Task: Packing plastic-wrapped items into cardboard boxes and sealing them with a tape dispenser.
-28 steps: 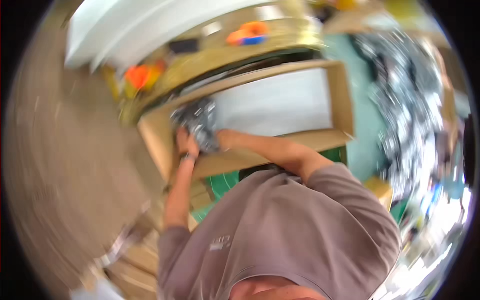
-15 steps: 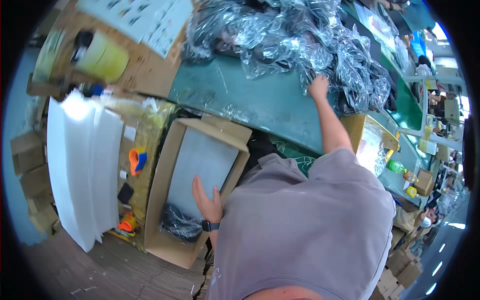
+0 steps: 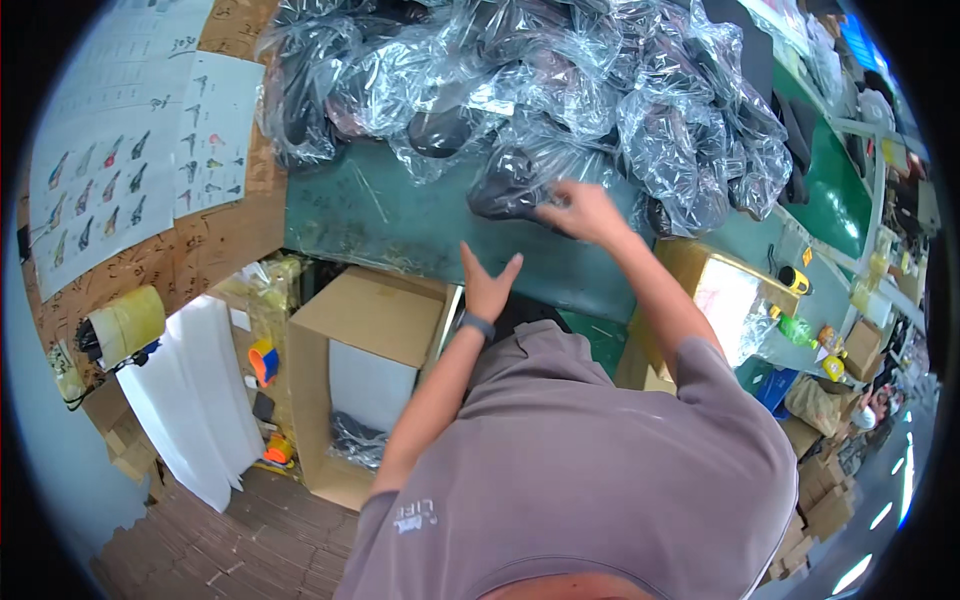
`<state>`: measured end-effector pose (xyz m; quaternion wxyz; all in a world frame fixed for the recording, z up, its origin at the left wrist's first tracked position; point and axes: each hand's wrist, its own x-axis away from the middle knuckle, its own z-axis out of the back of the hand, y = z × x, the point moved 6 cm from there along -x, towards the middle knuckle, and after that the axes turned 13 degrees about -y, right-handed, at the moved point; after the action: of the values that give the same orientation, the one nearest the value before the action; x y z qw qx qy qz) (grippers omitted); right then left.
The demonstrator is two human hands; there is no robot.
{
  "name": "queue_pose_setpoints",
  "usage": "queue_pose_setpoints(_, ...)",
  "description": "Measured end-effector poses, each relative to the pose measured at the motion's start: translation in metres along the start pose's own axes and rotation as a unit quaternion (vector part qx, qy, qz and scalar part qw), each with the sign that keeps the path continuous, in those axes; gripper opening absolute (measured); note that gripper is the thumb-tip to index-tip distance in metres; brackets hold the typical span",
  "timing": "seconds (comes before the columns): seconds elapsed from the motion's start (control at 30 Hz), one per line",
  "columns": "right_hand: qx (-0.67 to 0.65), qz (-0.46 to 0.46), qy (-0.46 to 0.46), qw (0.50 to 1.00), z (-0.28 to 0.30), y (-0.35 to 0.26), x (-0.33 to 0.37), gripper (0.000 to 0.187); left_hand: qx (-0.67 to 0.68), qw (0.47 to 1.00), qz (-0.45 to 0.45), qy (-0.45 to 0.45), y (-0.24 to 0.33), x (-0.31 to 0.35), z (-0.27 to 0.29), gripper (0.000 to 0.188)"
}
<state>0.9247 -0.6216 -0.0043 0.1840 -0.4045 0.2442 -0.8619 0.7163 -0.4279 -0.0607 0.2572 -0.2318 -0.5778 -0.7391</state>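
Note:
My right hand (image 3: 585, 212) is closed, fingers and thumb pinching the right end of a dark item that looks like a bike saddle (image 3: 505, 190) in a clear plastic bag. That saddle is at the near edge of a pile of similar bagged saddles (image 3: 560, 80) on the green tabletop (image 3: 400, 215). My left hand (image 3: 488, 290) is open over the table's near edge, thumb and fingers spread, touching nothing. Below left stands an open cardboard box (image 3: 375, 315) with a pale sheet (image 3: 370, 378) inside. A dark plastic-wrapped item (image 3: 357, 440) lies in the box's lower end.
White foam sheets (image 3: 190, 400) stand left of the box, beside orange tape dispensers (image 3: 263, 362). Printed picture sheets (image 3: 110, 150) lie on a brown board at upper left. A yellow-edged box (image 3: 680, 285) stands to my right. Flattened cardboard (image 3: 220, 540) covers the lower left.
My left hand has risen from over the box to the table edge. My right hand has shifted left, now gripping one bagged saddle. The view has shifted, and a box flap now covers more of its opening.

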Motion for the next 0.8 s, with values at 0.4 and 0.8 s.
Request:
queue_pose_setpoints(0.4, 0.285, -0.121, 0.138, 0.941, 0.069, 0.079, 0.038, 0.106, 0.138, 0.914, 0.323, 0.202, 0.078, -0.110, -0.071, 0.168)
queue_pose_setpoints(0.8, 0.488, 0.179, 0.109, 0.848, -0.149, -0.015, 0.021, 0.067, 0.825, 0.433, -0.149, -0.332, 0.047, 0.177, 0.119, 0.077)
